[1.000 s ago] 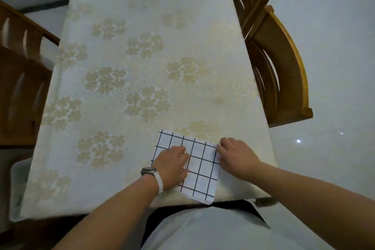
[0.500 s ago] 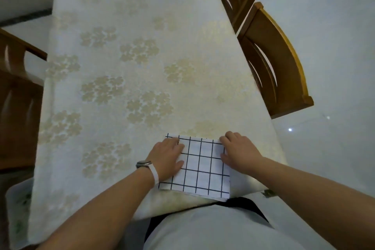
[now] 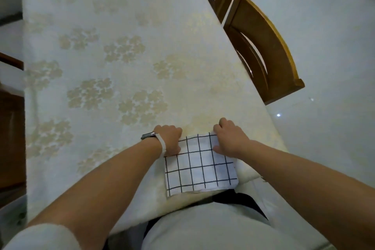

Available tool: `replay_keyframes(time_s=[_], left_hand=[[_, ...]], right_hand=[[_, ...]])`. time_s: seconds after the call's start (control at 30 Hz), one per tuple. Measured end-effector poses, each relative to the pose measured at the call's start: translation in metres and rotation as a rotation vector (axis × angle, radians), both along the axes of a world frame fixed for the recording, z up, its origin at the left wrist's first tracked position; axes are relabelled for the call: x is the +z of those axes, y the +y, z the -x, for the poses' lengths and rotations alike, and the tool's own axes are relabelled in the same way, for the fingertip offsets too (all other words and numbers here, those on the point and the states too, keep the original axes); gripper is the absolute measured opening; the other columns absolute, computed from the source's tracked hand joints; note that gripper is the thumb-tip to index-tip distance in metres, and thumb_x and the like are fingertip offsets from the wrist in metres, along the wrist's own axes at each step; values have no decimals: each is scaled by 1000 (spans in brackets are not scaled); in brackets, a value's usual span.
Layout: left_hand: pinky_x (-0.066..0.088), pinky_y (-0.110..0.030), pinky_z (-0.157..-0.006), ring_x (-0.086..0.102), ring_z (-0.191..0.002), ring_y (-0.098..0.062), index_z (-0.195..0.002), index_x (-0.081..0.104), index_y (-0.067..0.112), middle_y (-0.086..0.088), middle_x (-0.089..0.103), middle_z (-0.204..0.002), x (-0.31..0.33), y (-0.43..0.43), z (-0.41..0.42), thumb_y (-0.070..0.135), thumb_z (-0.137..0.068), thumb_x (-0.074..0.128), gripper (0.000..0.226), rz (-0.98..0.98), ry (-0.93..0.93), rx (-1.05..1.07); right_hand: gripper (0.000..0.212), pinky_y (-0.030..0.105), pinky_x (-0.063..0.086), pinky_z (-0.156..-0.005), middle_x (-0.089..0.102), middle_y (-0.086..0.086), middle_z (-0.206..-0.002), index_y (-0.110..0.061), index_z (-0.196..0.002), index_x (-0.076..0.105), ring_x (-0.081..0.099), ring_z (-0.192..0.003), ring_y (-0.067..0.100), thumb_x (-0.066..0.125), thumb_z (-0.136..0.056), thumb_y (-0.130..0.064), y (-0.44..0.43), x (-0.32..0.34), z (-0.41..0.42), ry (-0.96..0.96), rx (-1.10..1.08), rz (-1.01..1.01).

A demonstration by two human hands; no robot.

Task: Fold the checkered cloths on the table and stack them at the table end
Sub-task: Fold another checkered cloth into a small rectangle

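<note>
The checkered cloth lies at the 6 o'clock edge of the tabletop; the left grip and right grip each pinch a far corner, at 10 and 2 o'clock of it; draw both corners toward 6 together, matching edges before pressing the crease.

Matt checkered cloth, damask tablecloth, wooden chairs

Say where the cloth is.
The cloth lies at the near edge of the table, right of middle, left hand and right hand holding its far corners.
</note>
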State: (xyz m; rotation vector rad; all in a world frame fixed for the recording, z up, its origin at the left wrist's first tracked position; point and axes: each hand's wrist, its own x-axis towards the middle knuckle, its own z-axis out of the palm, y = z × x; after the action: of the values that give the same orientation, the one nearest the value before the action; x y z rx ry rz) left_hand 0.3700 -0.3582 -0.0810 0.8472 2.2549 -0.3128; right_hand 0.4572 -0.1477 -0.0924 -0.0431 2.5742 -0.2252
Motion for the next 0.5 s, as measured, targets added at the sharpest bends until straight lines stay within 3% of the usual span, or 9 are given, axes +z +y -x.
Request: replay_keyframes(time_s=[0.27, 0.4, 0.5], left_hand=[[39, -41, -87, 47, -103, -27, -108, 54, 20, -5, 47, -109, 6, -28, -10, 44, -83, 58, 34, 68, 43, 44], [44, -34, -71, 52, -81, -23, -93, 46, 23, -3, 54, -97, 4, -44, -22, 32, -88, 55, 14, -125, -113, 266], [49, -33, -72, 56, -81, -19, -101, 49, 27, 2, 57, -96, 6, -54, -29, 33, -87, 58, 17, -210, -200, 357]], right_hand=[[19, 35, 37, -74, 44, 11, -110, -9, -107, 55, 46, -99, 32, 52, -90, -16, -13, 7, 2, -54, 37, 14], [12, 33, 38, -68, 46, 5, -97, -12, -98, 53, 50, -86, 28, 47, -89, -8, -13, 14, 2, -118, -35, 139], [14, 31, 36, -58, 48, 1, -86, -17, -89, 48, 51, -80, 26, 49, -84, -4, -8, 21, -1, -151, -81, 191]])
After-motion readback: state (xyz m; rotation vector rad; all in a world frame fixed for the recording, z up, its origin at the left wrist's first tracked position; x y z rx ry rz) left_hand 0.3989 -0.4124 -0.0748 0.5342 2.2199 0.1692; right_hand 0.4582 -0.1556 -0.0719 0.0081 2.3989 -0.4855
